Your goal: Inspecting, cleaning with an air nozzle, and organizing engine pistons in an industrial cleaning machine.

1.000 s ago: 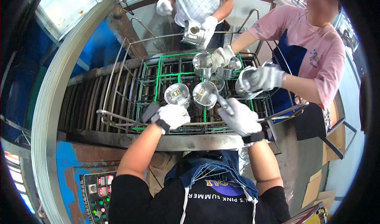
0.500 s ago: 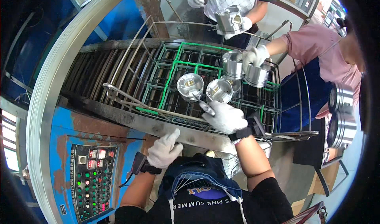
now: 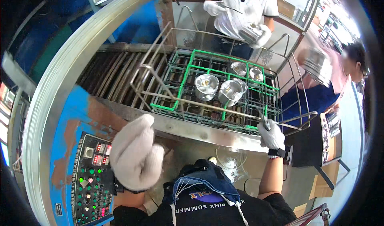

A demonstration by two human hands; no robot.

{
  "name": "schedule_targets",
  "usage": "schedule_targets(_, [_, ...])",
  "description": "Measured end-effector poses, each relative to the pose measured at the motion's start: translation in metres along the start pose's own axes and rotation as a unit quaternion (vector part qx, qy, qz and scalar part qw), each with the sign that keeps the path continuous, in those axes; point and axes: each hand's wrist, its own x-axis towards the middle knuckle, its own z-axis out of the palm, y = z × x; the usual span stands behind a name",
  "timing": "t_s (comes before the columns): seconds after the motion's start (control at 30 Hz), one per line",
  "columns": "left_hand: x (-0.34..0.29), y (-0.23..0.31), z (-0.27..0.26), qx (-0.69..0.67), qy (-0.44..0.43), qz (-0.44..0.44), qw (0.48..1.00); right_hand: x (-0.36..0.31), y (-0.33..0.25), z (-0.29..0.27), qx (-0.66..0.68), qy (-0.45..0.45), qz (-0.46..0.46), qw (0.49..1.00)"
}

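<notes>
White-gloved, the left hand has risen at lower left, loose and seemingly empty; the right hand, clasped round a grey tool, has shifted to lower right. Pistons sit mid-frame in the basket, now worked by neither hand.

Smooth, shiny metal pistons; a bare-metal wire basket with green strips; white gloves of matt cloth; a blue-painted cabinet, rough with brown patches.
</notes>
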Motion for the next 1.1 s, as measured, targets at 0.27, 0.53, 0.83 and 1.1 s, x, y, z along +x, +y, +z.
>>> schedule_targets(0.27, [-0.035, 0.067, -0.178, 0.103, -0.002, 0.272, 0.957, -0.104, -0.045, 0.108, -0.014, -0.089, -0.207, 0.974])
schedule_targets(0.53, [-0.114, 0.138, -0.281, 0.130, 0.107, 0.125, 0.978, -0.199, -0.146, 0.178, 0.026, -0.181, -0.481, 0.857])
schedule_targets(0.83, [-0.191, 0.180, -0.331, 0.513, 0.036, -0.017, 0.858, -0.305, -0.327, 0.210, 0.143, 0.023, -0.809, 0.569])
schedule_targets(1.1, [-0.346, 0.134, -0.288, 0.430, 0.077, -0.360, 0.824, -0.391, -0.485, 0.260, 0.182, 0.067, -0.878, 0.437])
